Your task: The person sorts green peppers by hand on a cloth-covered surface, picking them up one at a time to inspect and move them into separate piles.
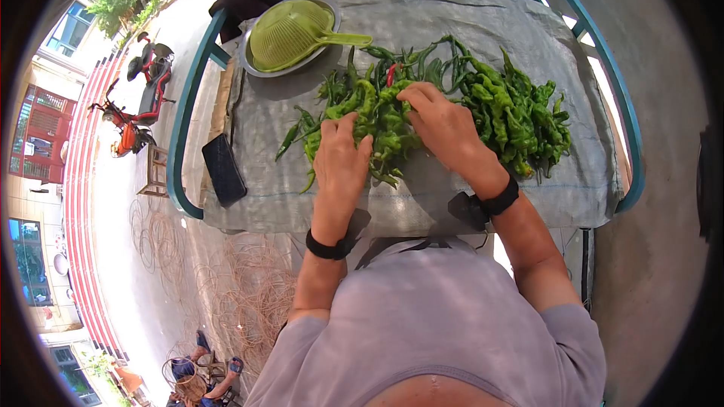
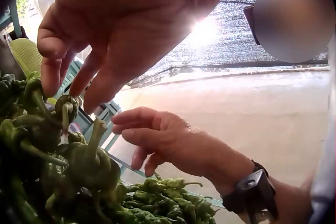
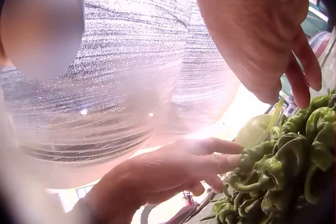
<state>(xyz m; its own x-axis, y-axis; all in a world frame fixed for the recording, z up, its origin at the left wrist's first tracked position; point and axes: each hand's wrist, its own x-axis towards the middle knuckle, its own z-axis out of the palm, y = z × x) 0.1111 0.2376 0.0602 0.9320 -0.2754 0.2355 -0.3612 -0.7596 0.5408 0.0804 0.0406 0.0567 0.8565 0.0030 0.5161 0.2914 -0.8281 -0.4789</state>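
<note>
Both hands are at a heap of green peppers (image 1: 386,122) on a grey cloth-covered bed. My left hand (image 1: 341,169) lies along the near left of the heap, its fingertips among the peppers. In the left wrist view its loosely bent fingers hang right over the pepper stems (image 2: 67,113), gripping none of them. From the other side my right hand (image 1: 446,126) reaches over the heap, fingers relaxed and fingertips at its top. The right wrist view has this hand (image 3: 262,35) above the curled peppers (image 3: 283,163). One red pepper (image 1: 391,74) shows behind the fingers.
To the right lies a second pile of green peppers (image 1: 509,113). A green strainer (image 1: 290,34) sits in a metal basin (image 1: 260,71) at the back left. A phone (image 1: 224,171) lies near the left edge. Teal rails (image 1: 188,120) border the sides.
</note>
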